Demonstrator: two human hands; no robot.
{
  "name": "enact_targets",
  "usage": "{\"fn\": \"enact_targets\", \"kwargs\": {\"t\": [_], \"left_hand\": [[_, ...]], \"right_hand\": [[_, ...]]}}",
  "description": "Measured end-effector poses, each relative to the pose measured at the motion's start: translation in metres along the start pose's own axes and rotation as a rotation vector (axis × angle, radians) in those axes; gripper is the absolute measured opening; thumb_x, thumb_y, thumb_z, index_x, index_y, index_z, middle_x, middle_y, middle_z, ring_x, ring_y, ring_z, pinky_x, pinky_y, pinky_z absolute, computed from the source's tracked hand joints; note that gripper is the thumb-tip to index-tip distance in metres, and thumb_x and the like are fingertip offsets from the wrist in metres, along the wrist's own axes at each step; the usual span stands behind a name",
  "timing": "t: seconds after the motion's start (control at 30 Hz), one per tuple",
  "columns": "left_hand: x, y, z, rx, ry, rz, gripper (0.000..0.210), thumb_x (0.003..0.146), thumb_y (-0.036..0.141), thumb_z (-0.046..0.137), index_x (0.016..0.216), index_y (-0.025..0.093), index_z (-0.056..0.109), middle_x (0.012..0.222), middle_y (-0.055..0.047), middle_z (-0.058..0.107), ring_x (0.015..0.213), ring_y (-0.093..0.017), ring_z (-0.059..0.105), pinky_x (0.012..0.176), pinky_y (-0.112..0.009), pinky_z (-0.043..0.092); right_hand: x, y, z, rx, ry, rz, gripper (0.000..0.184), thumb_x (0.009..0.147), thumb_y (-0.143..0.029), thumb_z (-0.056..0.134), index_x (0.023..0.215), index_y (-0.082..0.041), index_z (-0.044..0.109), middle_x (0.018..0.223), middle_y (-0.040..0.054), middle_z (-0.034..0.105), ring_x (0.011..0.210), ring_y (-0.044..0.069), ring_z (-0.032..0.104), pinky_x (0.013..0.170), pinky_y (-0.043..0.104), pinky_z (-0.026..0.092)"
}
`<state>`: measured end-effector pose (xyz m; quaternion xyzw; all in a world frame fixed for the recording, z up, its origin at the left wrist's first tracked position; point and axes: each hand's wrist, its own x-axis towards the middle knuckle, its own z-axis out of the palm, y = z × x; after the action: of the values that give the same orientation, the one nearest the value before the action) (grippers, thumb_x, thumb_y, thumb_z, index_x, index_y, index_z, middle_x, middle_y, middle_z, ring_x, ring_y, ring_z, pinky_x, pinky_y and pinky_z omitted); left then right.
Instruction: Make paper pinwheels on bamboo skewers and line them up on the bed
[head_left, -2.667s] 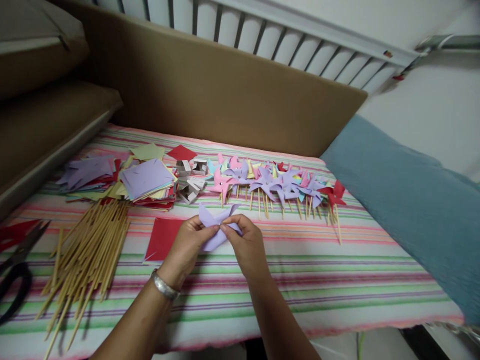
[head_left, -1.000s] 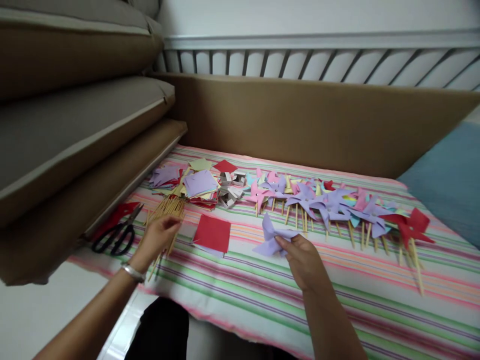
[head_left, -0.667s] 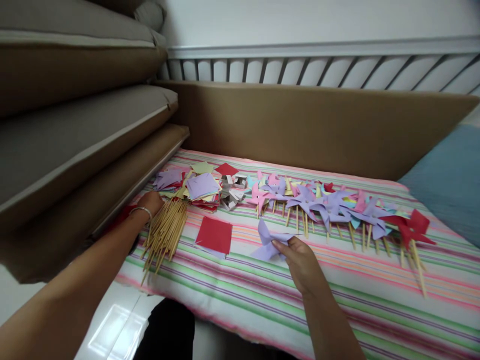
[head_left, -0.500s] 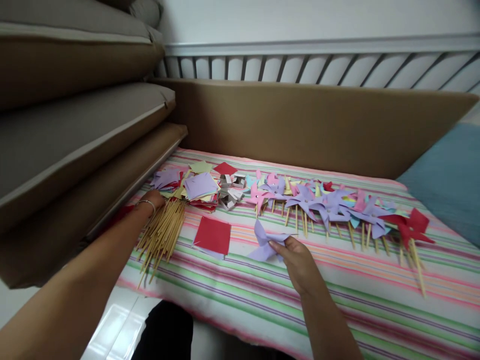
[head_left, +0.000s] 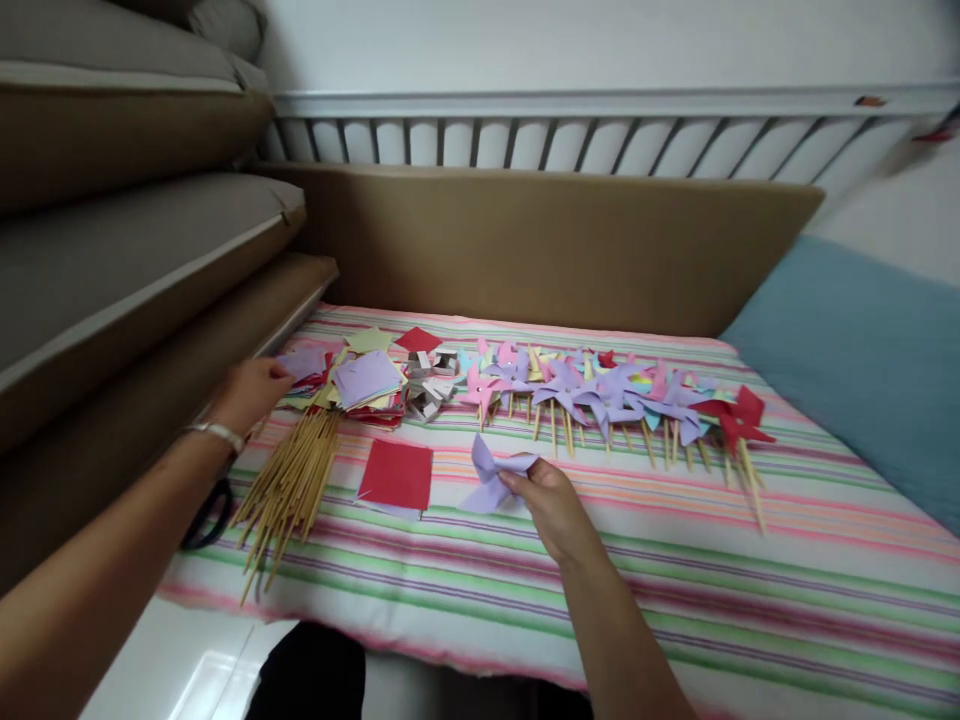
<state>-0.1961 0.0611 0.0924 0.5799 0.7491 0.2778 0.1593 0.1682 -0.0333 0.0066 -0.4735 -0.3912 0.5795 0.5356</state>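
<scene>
My right hand [head_left: 551, 505] pinches a lavender paper pinwheel [head_left: 491, 482] at its folded centre, just above the striped cloth. No stick shows on this pinwheel. At the left, my left hand [head_left: 253, 388] is raised with thumb and fingertips drawn together; whatever is between them, if anything, is too small to make out. Beside and below that hand lies a fanned bundle of thin wooden sticks [head_left: 292, 480]. Close to its fingertips is a pile of lavender paper pieces [head_left: 304, 362]. Between my hands a red paper square [head_left: 396, 475] lies over a lavender one.
Finished pinwheels on sticks [head_left: 611, 398] lie in a long row at right. Stacked paper squares [head_left: 369, 380] and small open grey boxes [head_left: 431, 388] sit behind the red square. Dark scissor handles [head_left: 212, 518] show by my left forearm. Stacked cushions [head_left: 150, 245] rise at left.
My left hand has lifted and drawn back leftward from the top of the stick bundle. My right hand keeps its hold on the lavender pinwheel. The view has turned slightly right.
</scene>
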Motion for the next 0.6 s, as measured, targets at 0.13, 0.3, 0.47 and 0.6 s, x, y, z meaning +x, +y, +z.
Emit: {"fn": "enact_targets", "kwargs": {"t": [0.13,0.3,0.47,0.6], "left_hand": [[-0.068,0.073,0.014,-0.529,-0.011,0.121,0.019,0.066,0.029,0.065,0.075,0.013,0.062,0.063,0.000,0.062,0.061,-0.014,0.056,0.061,-0.025,0.043],[-0.126,0.124,0.085,-1.246,-0.653,-0.078,0.029,0.061,0.025,0.073,0.085,0.014,0.064,0.062,-0.003,0.064,0.053,-0.013,0.058,0.052,-0.026,0.048],[-0.134,0.123,0.119,-1.366,-0.817,-0.137,0.028,0.067,0.020,0.069,0.094,0.014,0.064,0.066,-0.004,0.065,0.053,-0.012,0.058,0.050,-0.024,0.049],[-0.129,0.118,0.127,-1.394,-0.844,-0.169,0.025,0.069,0.020,0.068,0.094,0.014,0.065,0.066,-0.003,0.065,0.052,-0.011,0.058,0.049,-0.022,0.047]], "right_hand": [[-0.008,-0.015,0.003,0.137,-0.180,-0.056,0.019,0.058,-0.029,0.077,0.068,-0.019,0.064,0.067,-0.0006,0.060,0.065,0.016,0.055,0.062,0.027,0.040],[-0.011,-0.021,-0.002,0.243,-0.292,-0.139,0.018,0.060,-0.027,0.077,0.069,-0.021,0.063,0.068,-0.0008,0.058,0.072,0.018,0.057,0.069,0.031,0.042],[-0.011,-0.018,-0.009,0.183,-0.337,-0.281,0.010,0.065,-0.023,0.074,0.069,-0.022,0.065,0.070,0.0005,0.060,0.073,0.018,0.057,0.072,0.034,0.045],[-0.010,-0.019,-0.005,0.023,-0.325,-0.363,0.004,0.071,-0.022,0.070,0.074,-0.022,0.067,0.075,0.0025,0.061,0.077,0.019,0.058,0.074,0.035,0.047]]}}
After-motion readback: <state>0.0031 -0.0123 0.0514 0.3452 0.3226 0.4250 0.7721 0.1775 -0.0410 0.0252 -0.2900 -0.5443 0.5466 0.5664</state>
